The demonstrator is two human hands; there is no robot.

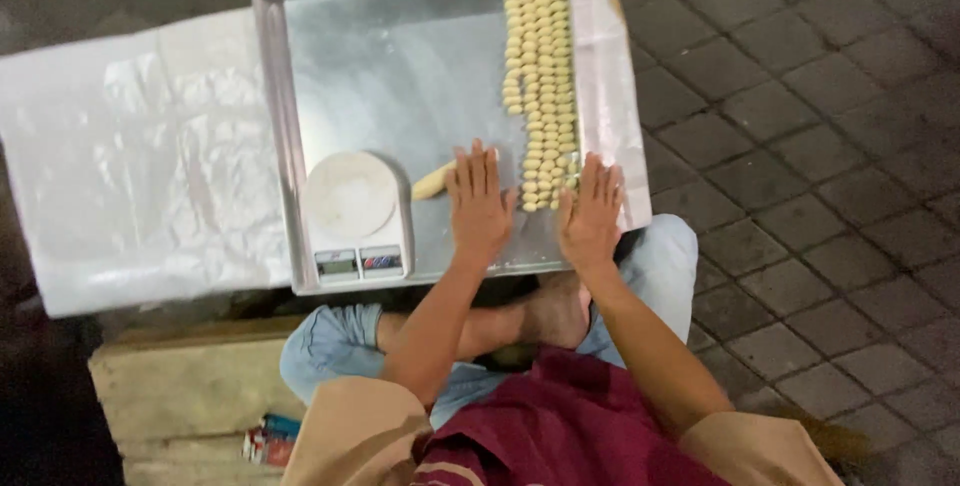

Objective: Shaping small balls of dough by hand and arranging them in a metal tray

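A large metal tray lies in front of me, holding rows of several small pale dough pieces along its right side. My left hand lies flat, fingers spread, on the tray's near part, over the end of a pale dough roll that sticks out to its left. My right hand rests flat and open at the tray's near right corner, beside the lowest dough pieces. A small white kitchen scale stands on the tray, left of my left hand.
White plastic sheeting covers the surface left of the tray and shows under its right edge. Grey paving stones lie to the right. I sit cross-legged, with a wooden board and a small coloured packet at lower left.
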